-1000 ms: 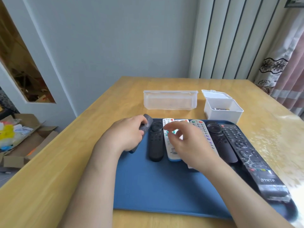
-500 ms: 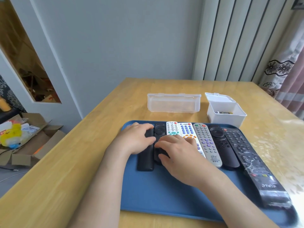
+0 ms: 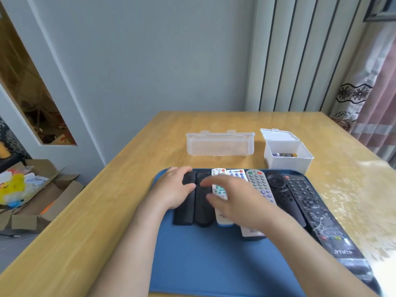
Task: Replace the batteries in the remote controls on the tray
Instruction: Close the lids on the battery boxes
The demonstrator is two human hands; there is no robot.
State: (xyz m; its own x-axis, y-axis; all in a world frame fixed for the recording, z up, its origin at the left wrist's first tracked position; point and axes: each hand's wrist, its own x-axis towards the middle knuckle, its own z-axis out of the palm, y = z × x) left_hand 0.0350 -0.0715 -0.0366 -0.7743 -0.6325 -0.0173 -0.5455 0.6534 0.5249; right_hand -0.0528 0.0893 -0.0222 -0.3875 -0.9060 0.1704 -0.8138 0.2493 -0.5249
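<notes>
A blue tray (image 3: 214, 264) on the wooden table holds several remote controls side by side. The leftmost is a slim black remote (image 3: 184, 214), lying flat; my left hand (image 3: 173, 189) rests on its upper half with the thumb against its right side. Beside it lie a second black remote (image 3: 203, 211), a small white remote (image 3: 220, 191), a white remote with blue buttons (image 3: 235, 173), a grey remote (image 3: 259, 183), a black remote with a round pad (image 3: 278, 187) and a long black remote (image 3: 306, 200). My right hand (image 3: 235, 200), blurred, hovers with spread fingers over the white remotes, holding nothing.
Behind the tray stand a clear plastic box (image 3: 220, 144) and an open white box (image 3: 287, 166) holding batteries (image 3: 285, 154). The table's left edge drops to a floor with cardboard boxes (image 3: 32, 200). A curtain hangs at the right.
My left hand laid the slim black remote flat at the tray's left end and stays on it. My right hand moved from the black remotes to above the white ones.
</notes>
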